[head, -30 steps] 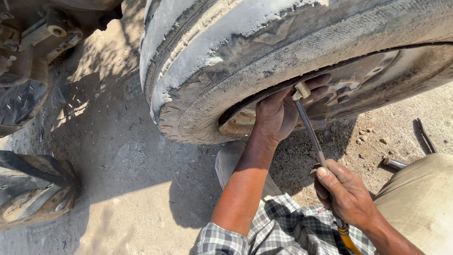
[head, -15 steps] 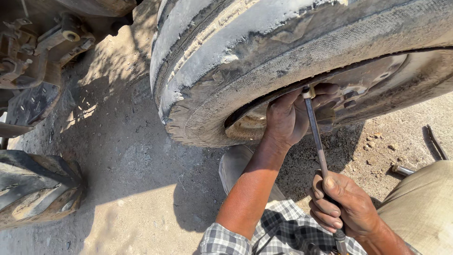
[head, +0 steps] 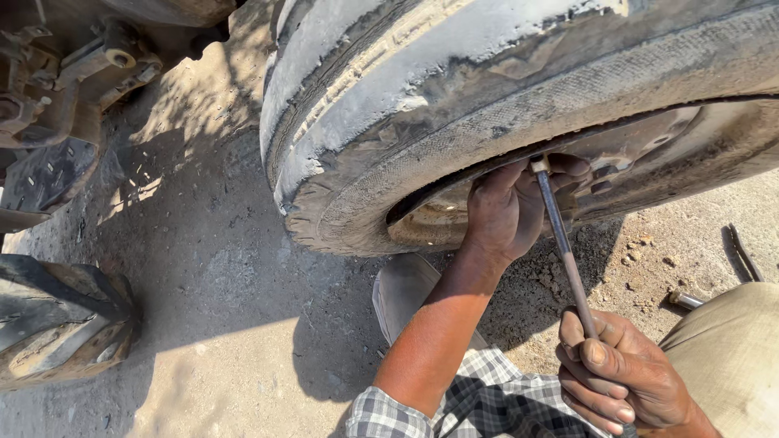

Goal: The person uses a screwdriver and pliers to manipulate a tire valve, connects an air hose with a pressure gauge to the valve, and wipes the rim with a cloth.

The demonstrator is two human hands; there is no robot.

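Observation:
A big worn tyre [head: 454,105] on a rusty metal rim [head: 649,154] fills the top of the view. A thin metal rod [head: 568,268] runs from the gap between tyre and rim down toward me. My left hand [head: 507,211] reaches up to the rim edge and wraps around the rod's top end. My right hand [head: 621,377] grips the rod's lower end, near my knee in beige trousers [head: 730,349]. The rod's tip is hidden between my left fingers and the rim.
Dusty, sandy ground [head: 219,268] lies under the tyre. Vehicle chassis parts [head: 65,73] are at the top left and another dirty tyre [head: 57,324] at the lower left. Metal bars [head: 742,251] lie on the ground at the right.
The view has drifted so the tyre sits further right. Both hands stay on the rod, which now stands a little steeper, with my right hand lower in the view.

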